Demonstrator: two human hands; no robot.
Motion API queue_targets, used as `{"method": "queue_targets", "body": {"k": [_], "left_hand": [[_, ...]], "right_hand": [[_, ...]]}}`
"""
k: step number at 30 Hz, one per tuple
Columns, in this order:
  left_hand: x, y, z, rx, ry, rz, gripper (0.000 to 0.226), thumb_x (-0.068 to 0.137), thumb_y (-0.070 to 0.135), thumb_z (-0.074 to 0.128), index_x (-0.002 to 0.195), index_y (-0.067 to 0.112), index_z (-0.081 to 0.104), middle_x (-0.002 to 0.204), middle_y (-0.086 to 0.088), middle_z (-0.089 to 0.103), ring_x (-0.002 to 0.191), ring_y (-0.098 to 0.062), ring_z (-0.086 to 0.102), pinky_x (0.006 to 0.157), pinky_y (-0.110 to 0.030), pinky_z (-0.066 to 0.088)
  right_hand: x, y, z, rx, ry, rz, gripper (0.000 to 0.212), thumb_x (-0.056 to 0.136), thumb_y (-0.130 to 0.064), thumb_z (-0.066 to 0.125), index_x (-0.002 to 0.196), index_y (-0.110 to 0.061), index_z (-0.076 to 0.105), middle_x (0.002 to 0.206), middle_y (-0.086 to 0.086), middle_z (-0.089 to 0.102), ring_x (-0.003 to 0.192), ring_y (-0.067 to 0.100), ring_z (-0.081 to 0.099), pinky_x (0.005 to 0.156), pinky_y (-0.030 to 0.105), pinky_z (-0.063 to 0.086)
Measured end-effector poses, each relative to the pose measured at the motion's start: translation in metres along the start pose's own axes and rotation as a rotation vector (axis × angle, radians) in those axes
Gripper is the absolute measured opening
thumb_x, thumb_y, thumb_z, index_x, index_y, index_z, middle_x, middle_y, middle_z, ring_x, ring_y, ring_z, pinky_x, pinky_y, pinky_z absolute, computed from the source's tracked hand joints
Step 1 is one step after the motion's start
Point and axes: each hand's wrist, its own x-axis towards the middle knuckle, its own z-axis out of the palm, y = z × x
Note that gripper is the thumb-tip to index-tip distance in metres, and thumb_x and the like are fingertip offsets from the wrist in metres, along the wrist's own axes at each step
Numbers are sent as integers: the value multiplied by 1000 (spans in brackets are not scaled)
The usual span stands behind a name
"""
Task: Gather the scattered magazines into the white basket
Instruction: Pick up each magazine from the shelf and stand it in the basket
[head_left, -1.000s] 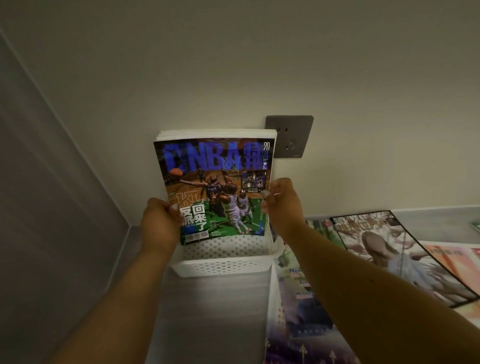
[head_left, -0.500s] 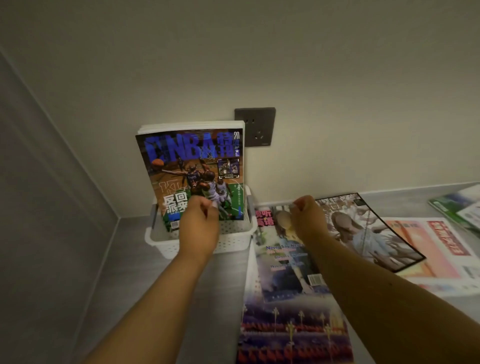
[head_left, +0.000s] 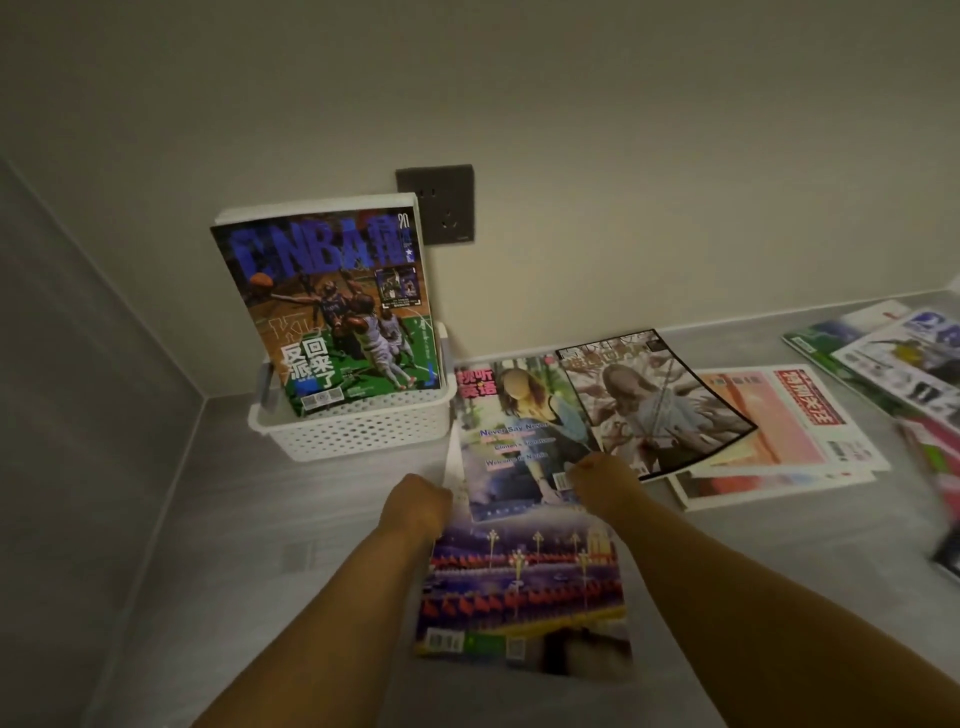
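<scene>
Two hands reach over a grey tabletop strewn with magazines. The left hand sits with fingers curled at the left edge of an English magazine; whether it actually grips the paper cannot be told, since the fingertips are hidden. The right hand, also curled, touches the same magazine's lower right corner, near its barcode; a firm hold cannot be confirmed there either. That magazine lies on top of a flag-cover magazine, which stretches back between the two forearms. Beyond the left hand and slightly to its left, the white basket stands in the corner against the wall, with an NBA magazine upright inside it, fronting a stack of others. A dark wall socket is set just right of the stack's top. Just past the right hand, a black-bordered magazine overlaps the English one's right side. Farther right of that hand lie pink-and-white papers, and, well apart at the far right edge, a green-edged pile.
</scene>
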Motion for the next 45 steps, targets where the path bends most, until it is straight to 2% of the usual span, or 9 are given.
{"method": "queue_targets", "body": {"k": [3,7,15,22,27,33,38,41,45], "left_hand": [[-7,1,5,-69,-29,-5,33,91,16,57,107,-12,63,110,-25,67,89,-31,63,67,-26,40],[-24,14,12,-232,-86,53,24,88,8,62,104,-9,65,82,-16,67,65,-23,61,57,-27,52],[-50,77,-8,-224,49,389,14,91,16,59,77,16,54,85,-13,65,67,-23,56,63,-32,44],[-41,54,-11,-323,59,233,2,91,14,57,91,13,58,104,-18,68,88,-37,68,78,-52,58],[-33,17,3,-245,55,148,18,96,12,50,112,4,53,120,-19,62,97,-30,61,81,-40,55],[-30,11,14,-166,22,190,31,98,9,44,128,7,48,132,-17,57,118,-32,55,94,-39,49],[-45,33,9,-150,138,424,32,99,11,42,130,14,49,123,-10,61,98,-21,55,77,-26,43],[-60,55,-14,-234,201,528,30,99,11,42,126,20,52,113,-3,62,96,-20,57,70,-26,49],[-70,77,-66,-456,264,639,25,98,10,44,117,23,53,110,0,64,103,-20,60,83,-36,53]], "right_hand": [[-1,11,-1,-391,-48,-185,19,96,-16,44,102,-11,61,117,18,64,112,32,60,71,21,46],[0,18,-6,-190,-54,-127,34,98,-9,36,128,-1,51,123,17,63,118,30,58,96,38,46],[-14,15,-17,-43,22,-88,34,97,-11,43,129,-1,48,127,18,59,119,31,56,95,37,46],[-22,10,-29,-116,2,-101,32,98,-13,45,128,-2,48,123,14,62,113,25,61,89,29,48],[-16,24,-24,-218,102,-83,32,98,-17,44,126,-5,51,126,16,58,116,27,58,93,35,48],[-12,42,-30,5,387,191,57,87,-31,58,133,-6,37,135,20,41,125,36,40,103,47,37],[-9,29,-29,-2,464,13,49,89,-35,58,124,-3,50,124,17,54,116,32,51,98,42,44],[-9,6,-30,376,332,-169,27,91,-30,58,103,-6,59,96,7,64,91,24,64,69,28,52],[-17,-34,-35,708,94,-357,18,95,-25,52,103,-10,61,94,3,69,88,23,70,72,31,59]]}}
